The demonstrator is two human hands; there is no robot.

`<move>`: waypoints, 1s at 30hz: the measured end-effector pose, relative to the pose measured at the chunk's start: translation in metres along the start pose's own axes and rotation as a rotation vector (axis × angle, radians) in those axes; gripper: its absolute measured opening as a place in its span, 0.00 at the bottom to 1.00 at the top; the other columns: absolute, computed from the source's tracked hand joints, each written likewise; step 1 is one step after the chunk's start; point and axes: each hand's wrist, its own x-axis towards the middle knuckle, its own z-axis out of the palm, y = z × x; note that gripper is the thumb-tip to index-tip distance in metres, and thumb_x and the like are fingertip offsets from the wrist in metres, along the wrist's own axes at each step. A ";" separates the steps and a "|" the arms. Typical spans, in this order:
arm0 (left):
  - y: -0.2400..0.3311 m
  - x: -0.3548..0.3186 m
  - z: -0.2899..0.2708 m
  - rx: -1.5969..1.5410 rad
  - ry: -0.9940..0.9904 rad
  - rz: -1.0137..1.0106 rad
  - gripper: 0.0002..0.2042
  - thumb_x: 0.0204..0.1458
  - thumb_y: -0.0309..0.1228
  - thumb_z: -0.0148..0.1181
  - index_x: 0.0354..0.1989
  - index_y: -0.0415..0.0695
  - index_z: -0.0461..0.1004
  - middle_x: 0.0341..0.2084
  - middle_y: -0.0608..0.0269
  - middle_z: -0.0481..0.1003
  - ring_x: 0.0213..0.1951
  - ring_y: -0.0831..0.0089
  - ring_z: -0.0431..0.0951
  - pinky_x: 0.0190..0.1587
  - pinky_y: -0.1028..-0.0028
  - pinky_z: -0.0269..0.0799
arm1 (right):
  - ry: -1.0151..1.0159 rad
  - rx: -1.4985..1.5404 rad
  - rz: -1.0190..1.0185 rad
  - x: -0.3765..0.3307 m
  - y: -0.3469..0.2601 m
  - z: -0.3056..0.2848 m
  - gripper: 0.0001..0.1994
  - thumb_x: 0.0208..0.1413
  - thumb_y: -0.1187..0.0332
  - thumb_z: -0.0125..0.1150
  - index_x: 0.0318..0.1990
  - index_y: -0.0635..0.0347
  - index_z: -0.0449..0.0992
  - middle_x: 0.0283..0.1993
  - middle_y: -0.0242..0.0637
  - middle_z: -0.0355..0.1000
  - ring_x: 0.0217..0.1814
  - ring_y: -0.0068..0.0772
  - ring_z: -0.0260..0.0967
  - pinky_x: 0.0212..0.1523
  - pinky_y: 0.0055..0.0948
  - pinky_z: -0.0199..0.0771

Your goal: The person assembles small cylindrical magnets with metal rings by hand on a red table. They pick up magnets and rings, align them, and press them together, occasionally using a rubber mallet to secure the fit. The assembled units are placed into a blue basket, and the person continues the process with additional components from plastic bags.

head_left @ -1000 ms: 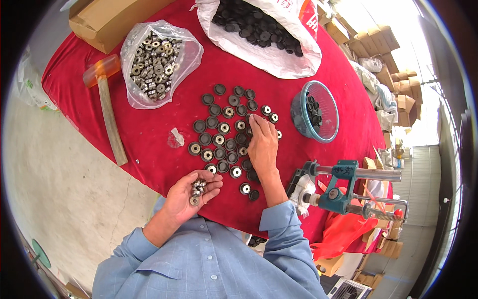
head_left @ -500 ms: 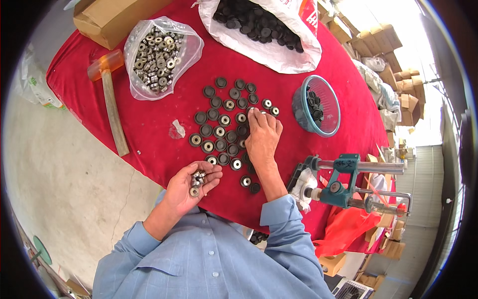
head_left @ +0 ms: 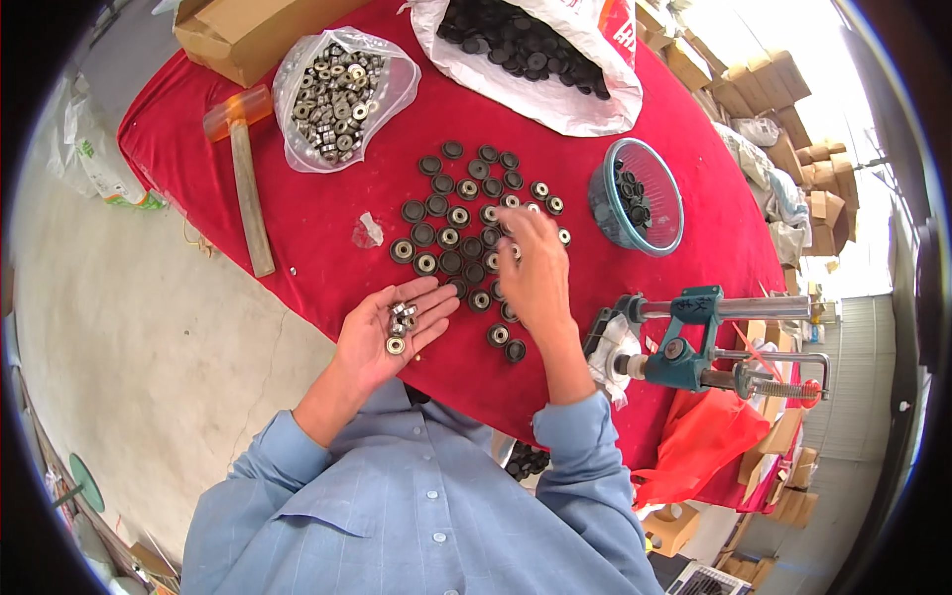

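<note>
step: we judge we are mid-way seating bearings [head_left: 401, 327] into black wheels [head_left: 464, 226] laid out on the red cloth [head_left: 327, 223]; several wheels show a metal centre, others look plain black.
left hand [head_left: 382, 332]: palm up, fingers spread wide, cupping a small heap of bearings; it hangs at the near cloth edge, just left of the wheel cluster.
right hand [head_left: 533, 273]: palm down over the cluster, fingertips at wheels on its far side; fingers blur, so we cannot tell if it pinches anything.
next move: we judge it calls for a fingertip pick of one bearing from the left palm, then a square drop into a plain wheel under the right hand.
clear bag [head_left: 337, 94]: far-left of left hand, open, full of bearings.
white bag [head_left: 540, 59]: far beyond right hand, open, heaped with black wheels.
blue bowl [head_left: 637, 203]: right of right hand, a few black wheels inside.
box [head_left: 248, 30]: beyond clear bag, contents hidden.
hammer [head_left: 243, 164]: left of cluster, lying flat.
press [head_left: 694, 342]: near-right of right forearm, teal, idle.
</note>
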 end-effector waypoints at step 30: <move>-0.003 -0.004 -0.006 0.114 0.139 -0.025 0.17 0.73 0.41 0.46 0.51 0.39 0.77 0.48 0.49 0.81 0.43 0.64 0.82 0.36 0.68 0.78 | 0.182 -0.110 -0.141 0.087 0.059 0.067 0.06 0.56 0.76 0.68 0.41 0.61 0.81 0.43 0.41 0.79 0.45 0.49 0.78 0.46 0.44 0.80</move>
